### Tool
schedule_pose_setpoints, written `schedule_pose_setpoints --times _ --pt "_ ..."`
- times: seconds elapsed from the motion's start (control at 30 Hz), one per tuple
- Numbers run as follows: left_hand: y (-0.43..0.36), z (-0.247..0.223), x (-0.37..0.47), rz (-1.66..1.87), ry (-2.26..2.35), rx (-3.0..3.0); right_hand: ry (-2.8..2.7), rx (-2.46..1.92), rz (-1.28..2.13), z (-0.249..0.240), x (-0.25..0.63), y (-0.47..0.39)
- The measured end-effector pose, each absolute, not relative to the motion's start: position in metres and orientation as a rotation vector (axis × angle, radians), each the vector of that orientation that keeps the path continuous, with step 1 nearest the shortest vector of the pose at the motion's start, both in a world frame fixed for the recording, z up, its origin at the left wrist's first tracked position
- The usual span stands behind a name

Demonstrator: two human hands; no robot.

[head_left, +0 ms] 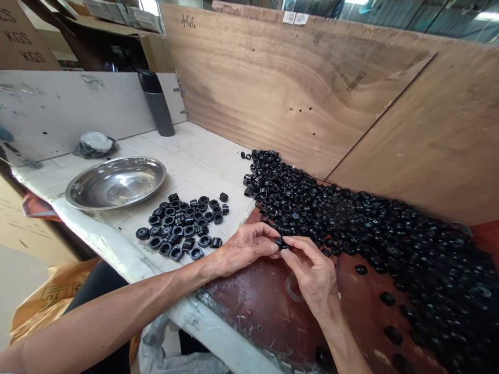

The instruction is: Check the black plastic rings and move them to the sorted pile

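Between the fingertips of both hands is a small black plastic part (279, 243). My left hand (247, 248) pinches it from the left with thumb and fingers. From the right, my right hand (314, 270) grips the same part between thumb and forefinger. A large heap of similar black parts (331, 208) spreads behind and to the right of my hands. Left of my left hand, a smaller group of black ring-shaped parts (189, 215) lies on the white tiled surface (198, 156).
A shallow steel bowl (117, 184) sits at the left, with a wrapped white item (95, 143) behind it. A dark bottle (156, 104) stands near the back corner. Wooden boards (296, 88) wall the back. A few loose parts lie on the reddish-brown surface (257, 306).
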State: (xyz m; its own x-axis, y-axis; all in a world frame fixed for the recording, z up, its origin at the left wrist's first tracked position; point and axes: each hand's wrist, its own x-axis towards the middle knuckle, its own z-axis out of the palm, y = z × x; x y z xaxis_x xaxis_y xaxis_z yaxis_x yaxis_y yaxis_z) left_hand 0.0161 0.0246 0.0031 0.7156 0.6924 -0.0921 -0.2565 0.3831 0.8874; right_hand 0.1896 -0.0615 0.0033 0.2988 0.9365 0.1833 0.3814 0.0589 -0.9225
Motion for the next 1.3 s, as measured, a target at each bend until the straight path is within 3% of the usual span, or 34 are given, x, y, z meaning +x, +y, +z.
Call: schedule_pose_setpoints --times 0.67,1.3 --pt "0.019 0.001 0.019 0.719 0.548 1.243 -1.561 -1.453 0.245 0.009 0.191 -0.063" --pt "0.021 0.005 0.019 0.715 0.534 1.225 -1.585 -1.452 0.254 0.014 0.188 -0.066"
